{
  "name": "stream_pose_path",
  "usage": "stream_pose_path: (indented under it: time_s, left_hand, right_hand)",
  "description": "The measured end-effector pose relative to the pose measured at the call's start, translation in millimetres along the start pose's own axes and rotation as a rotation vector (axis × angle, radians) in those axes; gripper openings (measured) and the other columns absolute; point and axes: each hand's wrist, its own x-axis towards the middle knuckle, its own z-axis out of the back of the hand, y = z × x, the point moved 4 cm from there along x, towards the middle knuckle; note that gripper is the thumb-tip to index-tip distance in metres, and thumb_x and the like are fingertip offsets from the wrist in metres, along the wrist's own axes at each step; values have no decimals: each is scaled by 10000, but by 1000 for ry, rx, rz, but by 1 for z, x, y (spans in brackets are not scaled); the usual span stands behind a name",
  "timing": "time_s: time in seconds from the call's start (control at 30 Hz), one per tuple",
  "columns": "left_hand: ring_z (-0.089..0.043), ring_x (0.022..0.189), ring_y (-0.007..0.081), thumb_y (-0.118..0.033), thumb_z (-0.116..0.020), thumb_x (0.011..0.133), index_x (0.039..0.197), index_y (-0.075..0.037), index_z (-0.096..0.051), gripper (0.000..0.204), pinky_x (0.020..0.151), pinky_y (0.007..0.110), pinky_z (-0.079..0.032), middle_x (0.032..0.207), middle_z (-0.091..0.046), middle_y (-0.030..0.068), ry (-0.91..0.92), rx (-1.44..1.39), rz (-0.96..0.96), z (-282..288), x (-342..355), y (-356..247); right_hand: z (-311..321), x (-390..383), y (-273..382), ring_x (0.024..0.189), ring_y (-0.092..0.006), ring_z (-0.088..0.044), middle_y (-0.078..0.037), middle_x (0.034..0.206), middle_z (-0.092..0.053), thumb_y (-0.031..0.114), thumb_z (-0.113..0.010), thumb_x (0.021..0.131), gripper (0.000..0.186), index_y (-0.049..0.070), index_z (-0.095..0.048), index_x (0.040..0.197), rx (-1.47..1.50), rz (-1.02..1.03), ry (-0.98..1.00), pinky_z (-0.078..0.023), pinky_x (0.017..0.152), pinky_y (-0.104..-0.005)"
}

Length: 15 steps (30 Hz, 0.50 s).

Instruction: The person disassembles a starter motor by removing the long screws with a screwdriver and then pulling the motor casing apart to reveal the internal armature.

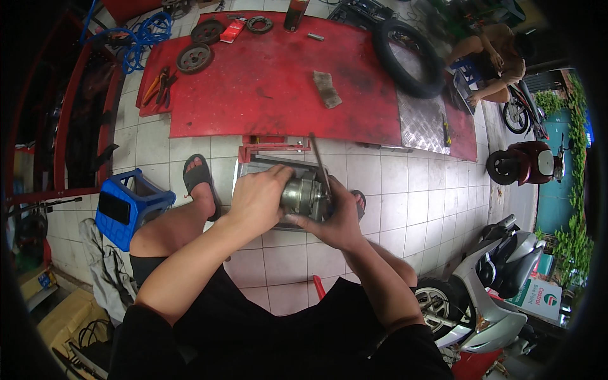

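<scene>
A cylindrical metal assembly (pixel 297 195) is between my hands above a grey metal tray (pixel 247 163) between my legs. My left hand (pixel 256 199) wraps over its left side, fingers closed on it. My right hand (pixel 335 221) grips its right side, thumb underneath. A thin metal rod (pixel 316 153) rises from beside my right fingers; whether they hold it too is unclear. Just beyond the tray is a red metal fixture (pixel 272 145) at the bench's edge.
The red bench (pixel 240 101) bears a tire (pixel 424 82), pulleys (pixel 194 58), pliers (pixel 161 88) and a rag (pixel 326 88). A blue stool (pixel 145 190) with a phone stands left. At right are scooters (pixel 525 161) and another person (pixel 500 57), seated at a laptop.
</scene>
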Motion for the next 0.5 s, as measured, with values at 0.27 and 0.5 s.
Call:
stream_pose_path:
  time_s: [0.27, 0.5]
  left_hand:
    - [-661, 907, 343, -54, -797, 565, 1123, -39, -588, 596, 769, 439, -537, 1051, -658, 120, -112, -125, 54, -1, 2, 1]
    - [-580, 1107, 373, -104, -838, 584, 1298, -25, -456, 813, 931, 421, -496, 1199, -558, 190, 36, -456, -105, 4, 8, -3]
  right_hand:
    - [6, 1, 11, 945, -171, -655, -162, 1102, -647, 195, -880, 642, 732, -131, -544, 1205, -39, -68, -91, -536, 756, -288]
    - [25, 5, 23, 790, -177, -643, -109, 911, -615, 236, -887, 557, 737, -63, -609, 1171, -240, 64, -190, -527, 655, -307]
